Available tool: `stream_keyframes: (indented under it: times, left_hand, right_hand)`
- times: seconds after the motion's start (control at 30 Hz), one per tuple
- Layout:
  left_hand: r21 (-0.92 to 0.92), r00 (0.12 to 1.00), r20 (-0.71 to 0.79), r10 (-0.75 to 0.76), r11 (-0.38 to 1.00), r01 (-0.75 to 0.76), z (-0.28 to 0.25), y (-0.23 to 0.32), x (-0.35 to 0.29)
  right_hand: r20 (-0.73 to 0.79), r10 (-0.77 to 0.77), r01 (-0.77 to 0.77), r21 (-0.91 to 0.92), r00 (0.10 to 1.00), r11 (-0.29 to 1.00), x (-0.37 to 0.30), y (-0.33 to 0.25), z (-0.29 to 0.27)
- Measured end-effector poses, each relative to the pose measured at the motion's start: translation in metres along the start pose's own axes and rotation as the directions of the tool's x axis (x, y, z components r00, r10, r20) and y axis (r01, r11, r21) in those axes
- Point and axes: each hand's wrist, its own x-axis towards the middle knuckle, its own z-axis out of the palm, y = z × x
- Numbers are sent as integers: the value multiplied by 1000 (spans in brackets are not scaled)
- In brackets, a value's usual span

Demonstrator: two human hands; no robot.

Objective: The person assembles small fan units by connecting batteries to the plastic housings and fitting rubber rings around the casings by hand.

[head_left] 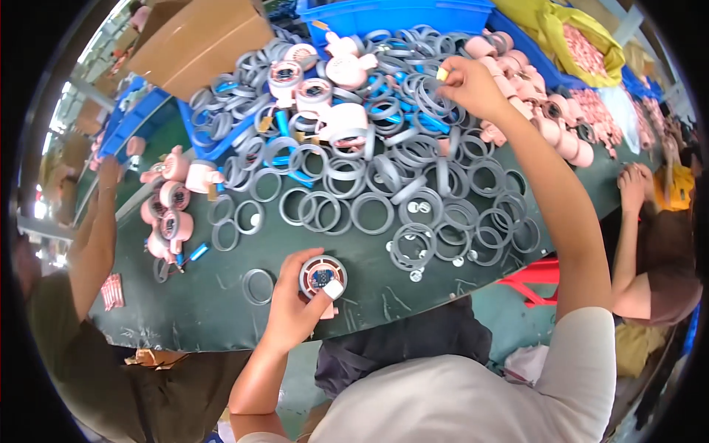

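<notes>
My left hand (290, 304) is closed around a round pink housing (323, 279) near the table's front edge. The housing's open face is turned up, showing a circuit board inside a grey rim, and my thumb, wearing a white cover, presses on that face. Just left of this hand lies a single grey ring (258, 286). Over the far right of the ring pile, my right hand (473, 85) has its fingers drawn together, a yellow cover on one fingertip. A grey ring (429, 97) stands right at those fingertips; whether they grip it is unclear.
Many grey rings (373, 213) cover the green table (221, 317). Pink housings (176, 225) are grouped left, more pink cups (546, 129) right. Behind stand a cardboard box (203, 48) and a blue bin (395, 16). Other people's arms (96, 221) reach in at both sides.
</notes>
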Motion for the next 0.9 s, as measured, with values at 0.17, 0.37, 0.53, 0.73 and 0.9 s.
stream_keyframes:
  times: [0.17, 0.37, 0.53, 0.73, 0.9]
  left_hand:
    - [453, 972, -90, 218, 878, -154, 5, -10, 10]
    - [581, 899, -242, 366, 797, -168, 5, -10, -19]
    - [740, 850, -181, 494, 638, -213, 8, -26, -66]
    - [641, 815, -203, 543, 703, -308, -1, -43, -60]
    - [528, 791, -274, 547, 773, -352, -3, -21, -48]
  right_hand:
    - [-165, -455, 253, -647, 875, 720, -15, -11, -31]
    - [121, 75, 51, -794, 990, 606, -8, -51, 46]
    - [-18, 16, -23, -565, 1000, 825, -9, -23, 50]
    - [-160, 109, -69, 238, 981, 969, -10, 5, 39]
    - [-37, 185, -171, 245, 982, 954, -35, -25, 0]
